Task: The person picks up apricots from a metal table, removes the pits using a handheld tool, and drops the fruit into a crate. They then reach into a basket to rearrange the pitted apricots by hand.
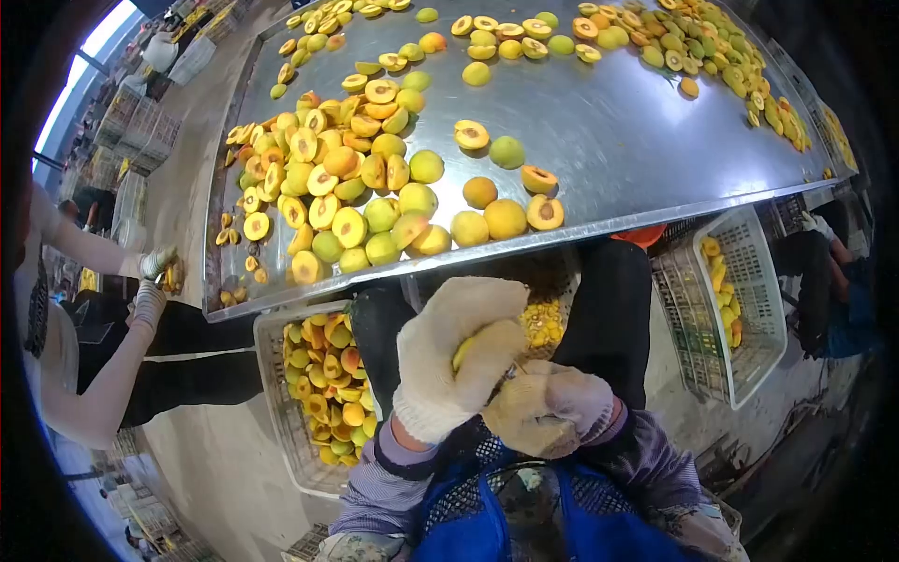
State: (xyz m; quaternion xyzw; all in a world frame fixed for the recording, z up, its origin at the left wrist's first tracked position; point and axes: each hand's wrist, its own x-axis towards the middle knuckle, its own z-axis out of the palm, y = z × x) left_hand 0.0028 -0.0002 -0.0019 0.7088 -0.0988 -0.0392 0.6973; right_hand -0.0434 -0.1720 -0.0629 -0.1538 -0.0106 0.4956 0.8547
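Both my hands wear pale, stained gloves and meet above my lap, below the front edge of the metal table (637,140). My left hand (459,356) is wrapped round a yellow-green fruit half (461,354), mostly covered by the fingers. My right hand (548,407) is closed close beside it, with a small thin metal piece showing between the hands; the rest of that tool is hidden. Between my knees, behind the gloves, is a container with small yellow pieces (543,323). Halved and whole peaches (351,187) are heaped on the table's left part.
A crate of peach halves (323,478) stands at my left, another white crate (754,318) at my right. More fruit (702,42) lies at the table's far right. A gloved co-worker (84,375) sits at the left; another person (824,281) is at the right edge.
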